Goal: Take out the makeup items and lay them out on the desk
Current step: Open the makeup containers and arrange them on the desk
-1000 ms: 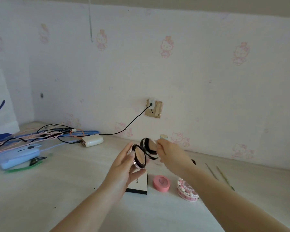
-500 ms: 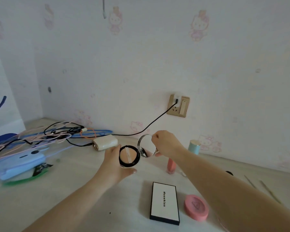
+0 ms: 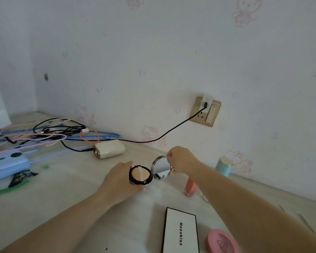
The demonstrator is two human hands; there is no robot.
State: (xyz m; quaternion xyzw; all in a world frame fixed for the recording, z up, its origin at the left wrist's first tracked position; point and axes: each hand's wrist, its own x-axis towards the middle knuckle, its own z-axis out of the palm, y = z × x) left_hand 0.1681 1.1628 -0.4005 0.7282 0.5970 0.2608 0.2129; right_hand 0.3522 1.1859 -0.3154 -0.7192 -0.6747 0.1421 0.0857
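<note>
A round black cushion compact [image 3: 140,175] is held open just above the desk, its peach puff facing up. My left hand [image 3: 119,181] grips the base from the left. My right hand [image 3: 181,159] pinches the top rim of the mirrored lid [image 3: 161,168], tilted up to the right. On the desk lie a white flat box [image 3: 180,231] with black edging, a pink round case [image 3: 221,241], a coral lip gloss tube [image 3: 190,187] partly behind my right forearm, and a mint bottle [image 3: 223,166] by the wall.
A tangle of cables [image 3: 49,134] and a white power bank [image 3: 109,148] lie at the back left, with a blue device [image 3: 7,166] in front of them. A black cord runs to a gold wall socket [image 3: 205,111]. Thin sticks [image 3: 306,221] lie at the right.
The view has swung down and left, closer to the desk. The compact has gone from nearly shut to fully open, lowered toward the desk, with the lid tilted back and the puff showing.
</note>
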